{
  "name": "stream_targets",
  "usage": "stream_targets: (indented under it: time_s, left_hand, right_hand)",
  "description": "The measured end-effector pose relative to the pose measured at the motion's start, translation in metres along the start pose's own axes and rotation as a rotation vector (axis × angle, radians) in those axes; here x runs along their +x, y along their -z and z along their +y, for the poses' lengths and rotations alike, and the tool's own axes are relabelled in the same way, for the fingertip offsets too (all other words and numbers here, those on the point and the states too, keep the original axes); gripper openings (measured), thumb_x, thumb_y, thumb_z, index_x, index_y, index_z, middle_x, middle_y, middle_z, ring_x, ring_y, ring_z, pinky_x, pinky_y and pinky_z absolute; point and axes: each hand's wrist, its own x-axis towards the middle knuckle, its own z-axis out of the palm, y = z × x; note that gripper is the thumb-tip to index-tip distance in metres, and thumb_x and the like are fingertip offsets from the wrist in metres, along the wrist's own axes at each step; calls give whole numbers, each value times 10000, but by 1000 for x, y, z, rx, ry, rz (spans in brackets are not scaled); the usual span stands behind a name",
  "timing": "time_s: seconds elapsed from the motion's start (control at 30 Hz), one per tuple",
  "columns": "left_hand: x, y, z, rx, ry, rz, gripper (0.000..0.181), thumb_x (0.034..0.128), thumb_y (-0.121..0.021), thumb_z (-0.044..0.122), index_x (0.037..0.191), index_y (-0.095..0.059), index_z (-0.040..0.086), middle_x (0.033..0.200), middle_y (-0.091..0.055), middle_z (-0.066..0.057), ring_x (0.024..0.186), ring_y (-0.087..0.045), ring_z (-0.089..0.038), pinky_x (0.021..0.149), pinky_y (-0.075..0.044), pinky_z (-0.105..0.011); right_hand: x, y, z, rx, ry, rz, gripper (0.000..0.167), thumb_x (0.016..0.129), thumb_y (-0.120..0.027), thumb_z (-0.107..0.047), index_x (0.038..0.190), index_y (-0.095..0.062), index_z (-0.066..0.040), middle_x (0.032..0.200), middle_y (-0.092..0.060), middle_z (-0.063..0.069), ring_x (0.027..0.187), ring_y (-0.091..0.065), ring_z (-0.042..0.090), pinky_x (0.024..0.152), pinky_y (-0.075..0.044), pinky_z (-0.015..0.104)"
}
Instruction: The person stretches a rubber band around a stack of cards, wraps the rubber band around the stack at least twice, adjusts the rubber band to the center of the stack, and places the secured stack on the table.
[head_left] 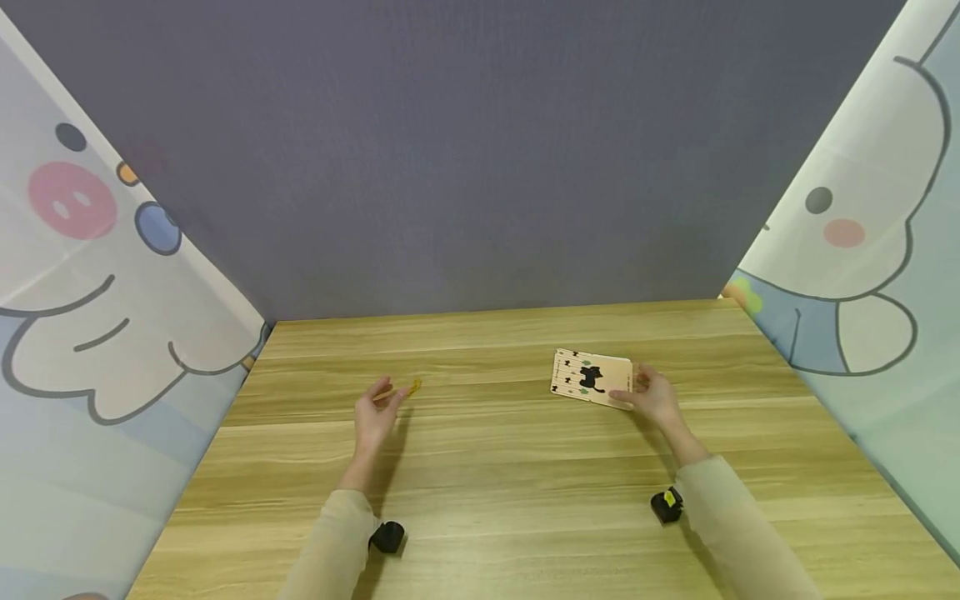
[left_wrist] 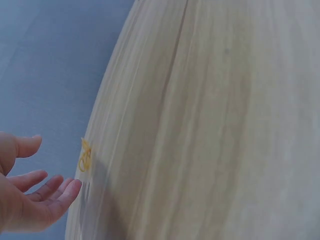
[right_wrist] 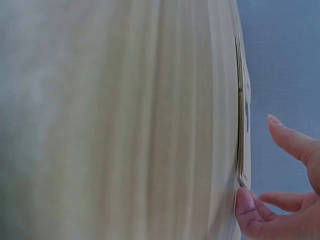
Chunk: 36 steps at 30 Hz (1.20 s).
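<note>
A small tangle of yellow bands, like rubber bands, lies on the wooden table left of the middle. My left hand hovers beside it, thumb and fingers spread apart, holding nothing. To the right lies a flat cream booklet with a black cat, small dark figures and green marks on its cover. My right hand is at the booklet's right end. In the right wrist view the fingertips meet the table by the booklet's near end, while the thumb stands raised, apart from the cover.
A dark grey panel rises behind the table's far edge. Cartoon-printed curtains flank it on the left and right. Black wrist devices sit at both sleeves.
</note>
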Motion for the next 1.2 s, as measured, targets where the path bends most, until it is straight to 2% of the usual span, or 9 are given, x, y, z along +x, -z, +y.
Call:
stream_targets:
  time_s: [0.17,0.37,0.53,0.93,1.2]
  left_hand:
    - [4,-2,-3,14,30,19,438,840,-602,73,1205,-452,-117,1141,-496,-287,980,-514,-400,783,-491,-400]
    - [7,-4,-4,17,68,36,421,843,-595,71,1192,-462,-123,1099,-516,-289,986,-514,-404,811,-474,-420]
    - [7,-6,-5,31,72,53,405,836,-602,63,1173,-480,-125,1057,-538,-277,957,-531,-383,782,-486,-393]
    - [9,-6,-9,57,96,41,419,837,-602,70,1181,-468,-127,1042,-530,-255,942,-532,-361,696,-502,-293]
    - [11,-8,-13,125,64,65,340,817,-619,50,1089,-535,-137,944,-573,-242,836,-555,-324,616,-472,-205]
  right_hand:
    - [6,0,2,-74,-46,-6,800,741,-720,-272,1259,-308,177,1214,-393,360,1085,-417,462,899,-386,488]
    - [11,1,0,-56,-101,-20,725,749,-713,-249,1226,-368,173,1229,-386,352,1116,-380,466,916,-364,499]
    - [14,0,-1,-28,-130,-21,691,771,-694,-229,1232,-368,171,1239,-383,343,1125,-378,458,920,-367,488]
    - [19,-5,-6,-46,-124,29,676,763,-689,-214,1229,-381,168,1248,-381,333,1133,-367,444,916,-364,491]
    - [17,-9,-13,-54,-214,72,657,760,-689,-203,1235,-393,140,1237,-399,315,1101,-389,442,894,-378,495]
